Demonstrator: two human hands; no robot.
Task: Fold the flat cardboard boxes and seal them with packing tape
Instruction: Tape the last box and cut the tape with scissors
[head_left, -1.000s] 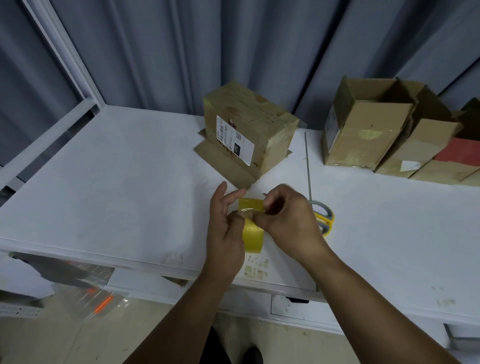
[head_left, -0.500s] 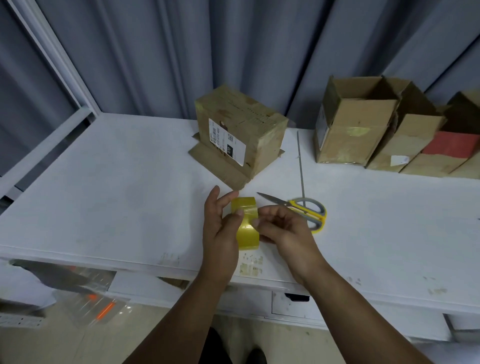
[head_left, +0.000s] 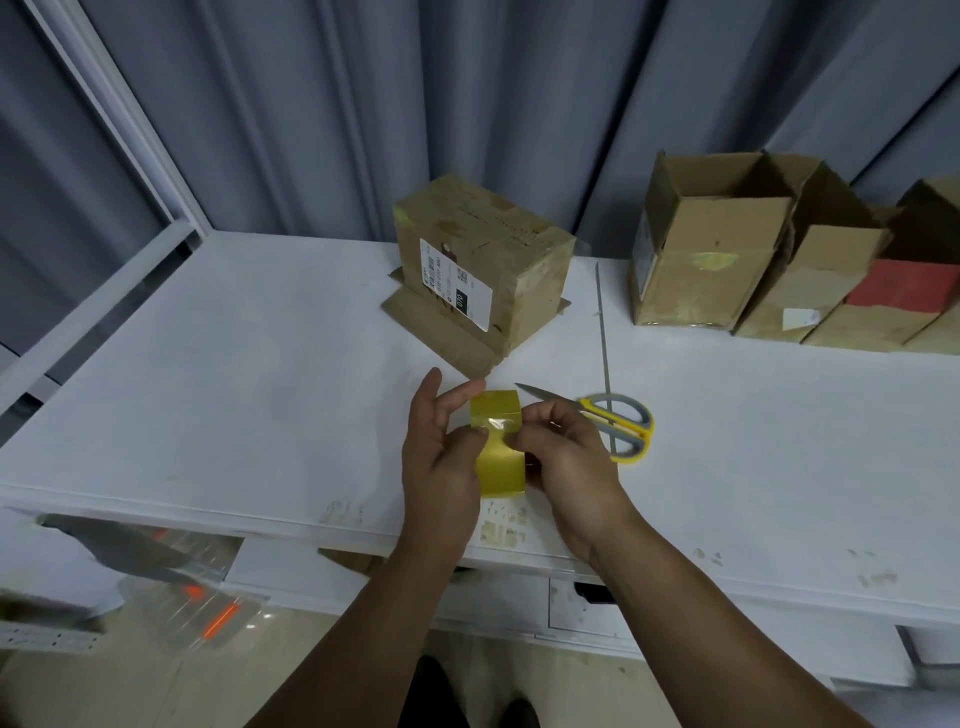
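On the white table (head_left: 234, 364), the left hand (head_left: 441, 457) grips a yellow tape roll (head_left: 501, 470); the right hand (head_left: 566, 457) pinches its loose end. The far box (head_left: 519, 260) has a label (head_left: 454, 283) reading "070".

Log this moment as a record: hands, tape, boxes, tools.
left hand: holds the yellow tape roll, thumb across it
right hand: fingers curled on the roll, apparently picking at the tape end
labelled box: on the table behind the hands, top closed, untouched
scissors: lying right of the hands
open boxes: row at far right
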